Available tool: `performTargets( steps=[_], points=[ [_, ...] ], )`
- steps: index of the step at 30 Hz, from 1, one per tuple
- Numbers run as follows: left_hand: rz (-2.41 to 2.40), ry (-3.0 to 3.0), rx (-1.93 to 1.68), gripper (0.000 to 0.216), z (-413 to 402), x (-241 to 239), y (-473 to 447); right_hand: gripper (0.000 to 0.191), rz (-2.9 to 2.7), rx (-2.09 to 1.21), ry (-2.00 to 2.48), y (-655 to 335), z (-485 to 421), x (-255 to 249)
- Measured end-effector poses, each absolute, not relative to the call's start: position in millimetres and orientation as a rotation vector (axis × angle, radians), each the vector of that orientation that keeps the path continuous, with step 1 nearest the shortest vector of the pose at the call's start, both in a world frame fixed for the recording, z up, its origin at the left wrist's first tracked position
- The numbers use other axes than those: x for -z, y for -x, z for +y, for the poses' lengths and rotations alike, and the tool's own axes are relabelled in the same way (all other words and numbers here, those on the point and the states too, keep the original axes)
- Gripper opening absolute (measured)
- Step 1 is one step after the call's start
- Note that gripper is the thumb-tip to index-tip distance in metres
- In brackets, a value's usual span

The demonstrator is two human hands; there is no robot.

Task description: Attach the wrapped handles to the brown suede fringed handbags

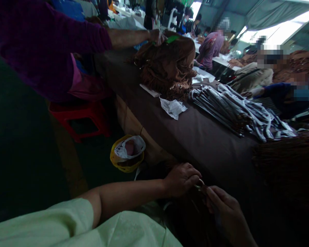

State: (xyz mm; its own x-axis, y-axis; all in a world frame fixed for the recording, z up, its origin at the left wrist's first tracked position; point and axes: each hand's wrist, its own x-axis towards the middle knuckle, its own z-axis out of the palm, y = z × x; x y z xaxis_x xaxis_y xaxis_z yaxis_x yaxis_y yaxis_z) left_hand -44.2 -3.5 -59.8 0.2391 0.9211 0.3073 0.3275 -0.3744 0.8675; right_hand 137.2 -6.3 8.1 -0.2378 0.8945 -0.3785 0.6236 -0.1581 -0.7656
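My left hand [183,179] is closed, with thumb and fingers pinching a shiny metal ring [199,185] at the table's near edge. Opposite it, my right hand [223,203] is closed too, its fingertips pinching what looks like a narrow brown strap [205,189] beside the ring. Whether the ring passes through the strap cannot be made out. Dark brown material lies in my lap below both hands, mostly lost in shadow.
A brown cloth covers the table [175,132]. On it lie fringed brown bags [170,65], a crumpled white paper [173,108], a bundle of wrapped straps [226,106] and a dark brown pile [288,164]. A yellow basket [127,168], a red stool [79,115] and a purple-sleeved co-worker [67,37] are leftward.
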Motion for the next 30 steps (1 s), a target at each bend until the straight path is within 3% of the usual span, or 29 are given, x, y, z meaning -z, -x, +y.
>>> performTargets(
  steps=[4, 7, 12, 14, 18, 22, 30],
  points=[
    [1.168, -1.915, -1.120, 0.050, 0.7, 55.9, 43.5, 0.045, -1.887, -1.018, 1.881, -129.1, -23.6, -20.9],
    [1.168, -1.973, -1.097, 0.055, 4.0, 52.1, 43.4, 0.046, -1.931, -1.118, 1.895, -128.4, -26.0, -26.0],
    [0.767, -1.862, -1.155, 0.055, 3.5, 47.7, 37.8, 0.046, -1.721, -1.274, 1.852, -139.7, -15.5, -26.4],
    [0.866, -1.924, -1.082, 0.051, 2.8, 43.2, 31.3, 0.047, -1.642, -1.259, 1.873, -142.3, -15.2, -25.1],
    [1.315, -1.961, -0.940, 0.042, 2.5, 29.6, 15.6, 0.051, -1.607, -0.926, 2.054, -134.1, -23.2, -23.4],
    [1.276, -1.694, -0.858, 0.054, 5.9, 25.4, 14.2, 0.052, -1.661, -0.691, 2.197, -117.9, -33.5, -22.2],
    [1.126, -2.106, -0.786, 0.046, 15.6, 48.5, 33.5, 0.053, -1.894, -1.175, 1.955, -132.7, -28.3, -7.7]
  ],
)
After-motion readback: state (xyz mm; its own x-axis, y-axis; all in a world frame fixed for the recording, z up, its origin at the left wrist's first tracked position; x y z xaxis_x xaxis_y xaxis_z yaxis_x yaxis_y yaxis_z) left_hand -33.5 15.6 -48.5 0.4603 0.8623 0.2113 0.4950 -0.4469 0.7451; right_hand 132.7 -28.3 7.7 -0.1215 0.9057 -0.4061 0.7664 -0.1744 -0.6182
